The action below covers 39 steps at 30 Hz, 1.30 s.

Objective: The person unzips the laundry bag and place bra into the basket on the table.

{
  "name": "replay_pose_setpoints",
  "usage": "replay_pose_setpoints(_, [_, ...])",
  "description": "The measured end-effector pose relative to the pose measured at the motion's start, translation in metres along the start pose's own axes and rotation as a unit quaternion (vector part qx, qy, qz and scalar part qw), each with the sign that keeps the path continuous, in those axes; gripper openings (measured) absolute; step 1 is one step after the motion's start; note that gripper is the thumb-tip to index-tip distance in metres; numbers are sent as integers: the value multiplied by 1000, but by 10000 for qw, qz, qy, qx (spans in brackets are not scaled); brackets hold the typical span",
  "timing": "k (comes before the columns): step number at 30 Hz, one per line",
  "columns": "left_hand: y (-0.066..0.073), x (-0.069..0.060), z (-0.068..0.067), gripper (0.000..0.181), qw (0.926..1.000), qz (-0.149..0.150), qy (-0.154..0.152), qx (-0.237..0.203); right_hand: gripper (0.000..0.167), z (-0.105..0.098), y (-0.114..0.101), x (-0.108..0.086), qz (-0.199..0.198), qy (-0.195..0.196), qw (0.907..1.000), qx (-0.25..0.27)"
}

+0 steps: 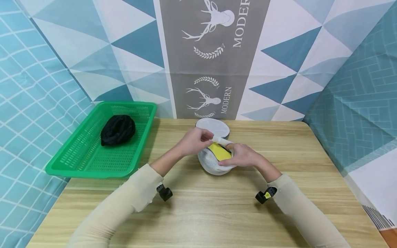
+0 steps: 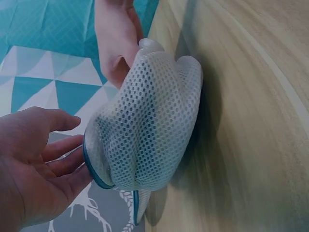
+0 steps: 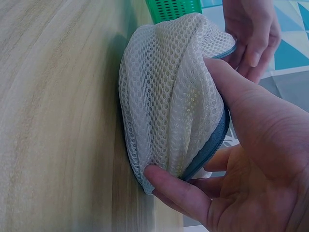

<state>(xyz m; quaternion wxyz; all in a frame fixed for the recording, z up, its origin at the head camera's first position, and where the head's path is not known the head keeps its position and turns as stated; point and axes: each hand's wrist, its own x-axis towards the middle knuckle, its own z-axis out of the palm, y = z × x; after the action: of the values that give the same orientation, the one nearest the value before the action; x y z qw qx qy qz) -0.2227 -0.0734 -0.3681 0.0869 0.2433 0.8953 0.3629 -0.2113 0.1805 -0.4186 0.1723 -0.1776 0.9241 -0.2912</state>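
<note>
A white mesh laundry bag (image 1: pixel 214 164) with a dark zipper edge (image 3: pixel 212 145) stands on the table, its round flap (image 1: pixel 214 127) folded open toward the wall. Inside its mouth lies a yellow item (image 1: pixel 219 151) with a dark border; its kind is unclear. A white strip (image 1: pixel 222 141) runs across beside it. My right hand (image 1: pixel 243 155) grips the bag's near right side, thumb and fingers on the mesh. At the left of the mouth, my left hand (image 1: pixel 196 141) has loosely bent fingers (image 2: pixel 67 162) against the rim, the thumb standing away from it.
To the left, a green plastic basket (image 1: pixel 141 151) holds a bunched black cloth item (image 1: pixel 118 130). The wooden table (image 1: pixel 198 213) meets a patterned wall covering (image 1: pixel 211 69) at the back. Blue-patterned sheets hang at both sides.
</note>
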Motion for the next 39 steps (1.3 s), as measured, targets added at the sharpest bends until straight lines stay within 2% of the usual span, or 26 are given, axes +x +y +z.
replay_pose_setpoints(3, [-2,0,3,32,9993,19,-21,363,94,0,0,0,34,-23,10000,9])
replay_pose_setpoints(7, [-6,-1,6,33,9948,11,-10,1018,97,0,-1,-1,52,-44,10000,-30])
replay_pose_setpoints(9, [-9,0,8,35,9933,-78,-54,1153,99,1,-1,-1,64,-47,10000,-37])
replay_pose_setpoints(12, [-22,5,12,36,9921,-61,-86,1251,100,1,-2,-2,95,-40,9999,-30])
replay_pose_setpoints(16, [-93,43,37,22,9909,230,-48,1324,98,2,-2,-2,120,11,9999,-57])
replay_pose_setpoints(19, [-145,70,52,23,9893,474,-144,1370,96,3,-1,-2,89,53,9999,-68])
replay_pose_setpoints(22, [-158,76,55,26,9855,608,-249,1564,94,4,-2,-2,29,87,9999,-125])
replay_pose_setpoints(27, [-161,76,56,23,9812,554,-240,1835,97,5,-3,-2,-24,97,9998,-193])
replay_pose_setpoints(31, [-159,73,55,26,9823,458,-207,1807,105,5,-5,-2,57,98,9997,-202])
replay_pose_setpoints(34, [-157,72,55,35,9829,421,-118,1789,111,4,-7,-3,159,94,9997,-160])
replay_pose_setpoints(39, [-148,70,55,53,9824,42,-187,1856,112,4,-7,-3,200,80,9997,-113])
